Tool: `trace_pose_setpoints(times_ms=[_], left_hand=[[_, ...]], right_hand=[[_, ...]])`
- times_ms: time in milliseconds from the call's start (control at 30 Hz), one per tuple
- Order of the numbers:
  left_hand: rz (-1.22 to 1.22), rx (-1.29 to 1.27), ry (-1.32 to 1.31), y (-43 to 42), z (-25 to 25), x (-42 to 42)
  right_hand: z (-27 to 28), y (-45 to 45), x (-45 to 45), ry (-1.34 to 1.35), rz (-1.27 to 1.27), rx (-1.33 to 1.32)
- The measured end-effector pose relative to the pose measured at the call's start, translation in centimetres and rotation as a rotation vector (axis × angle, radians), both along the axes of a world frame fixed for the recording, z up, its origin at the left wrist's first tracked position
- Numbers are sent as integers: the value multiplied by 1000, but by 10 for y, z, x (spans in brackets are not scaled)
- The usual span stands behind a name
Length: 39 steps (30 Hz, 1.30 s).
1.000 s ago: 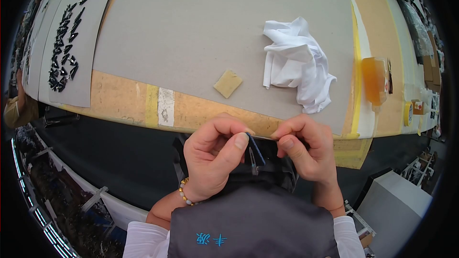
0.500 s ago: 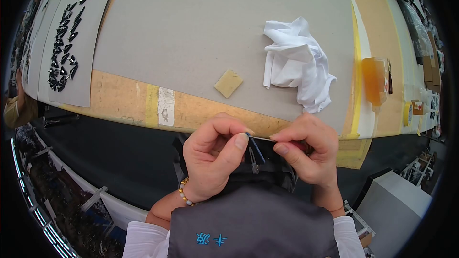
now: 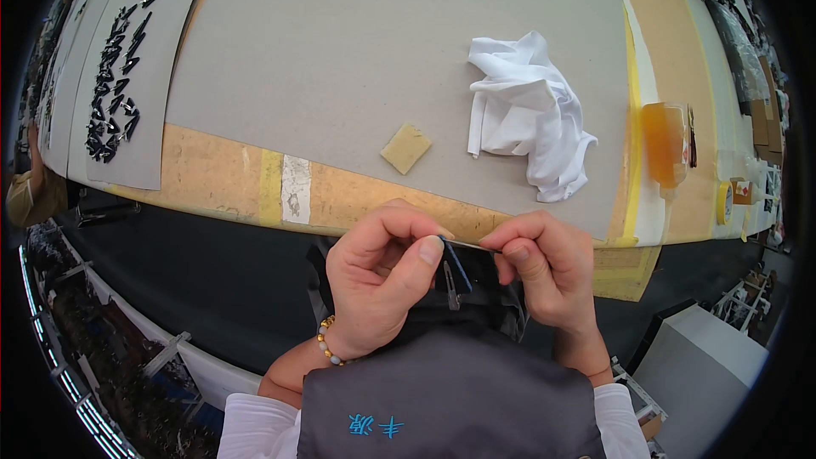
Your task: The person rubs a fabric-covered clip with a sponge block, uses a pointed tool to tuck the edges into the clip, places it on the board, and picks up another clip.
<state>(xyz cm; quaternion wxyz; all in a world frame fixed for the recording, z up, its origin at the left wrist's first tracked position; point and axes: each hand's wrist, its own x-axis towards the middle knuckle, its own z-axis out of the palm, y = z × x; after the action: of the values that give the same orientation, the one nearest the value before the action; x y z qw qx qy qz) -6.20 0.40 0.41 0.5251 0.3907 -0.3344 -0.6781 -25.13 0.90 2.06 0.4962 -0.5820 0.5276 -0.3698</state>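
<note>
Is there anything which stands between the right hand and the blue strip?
Nothing visible blocks the right hand: an open gap separates it from the blue strip, with only a thin piece crossing at the top.

Lower centre of frame: two light-blue characters (image 3: 375, 427) are showing on the front of a dark grey apron (image 3: 450, 387), reading 丰源, with 丰 sitting on the right and 源 on the left. Right side of frame: red marking is showing on a small box (image 3: 742, 192), printing is running over a yellow roll (image 3: 725, 202), and a label (image 3: 687, 146) is sitting at an orange container (image 3: 663, 144); all three are proving too small to read.
</note>
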Motion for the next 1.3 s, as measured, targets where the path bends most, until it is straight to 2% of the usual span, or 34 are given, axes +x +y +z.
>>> trace_pose_setpoints(times_ms=[267, 400, 500, 800, 1300], left_hand=[[19, 40, 8, -2, -4, 2], [-5, 42, 54, -1, -2, 2], [-8, 55, 71, -1, -5, 3], [-10, 68, 98, 0, -6, 3], [7, 19, 17, 1, -4, 1]], right_hand=[[6, 0, -2, -129, 59, 136], [2, 2, -2, -315, -150, 158], [3, 2, -6, -150, -52, 90], [14, -4, 0, 107, -64, -134], [19, 0, 9, 139, -40, -149]])
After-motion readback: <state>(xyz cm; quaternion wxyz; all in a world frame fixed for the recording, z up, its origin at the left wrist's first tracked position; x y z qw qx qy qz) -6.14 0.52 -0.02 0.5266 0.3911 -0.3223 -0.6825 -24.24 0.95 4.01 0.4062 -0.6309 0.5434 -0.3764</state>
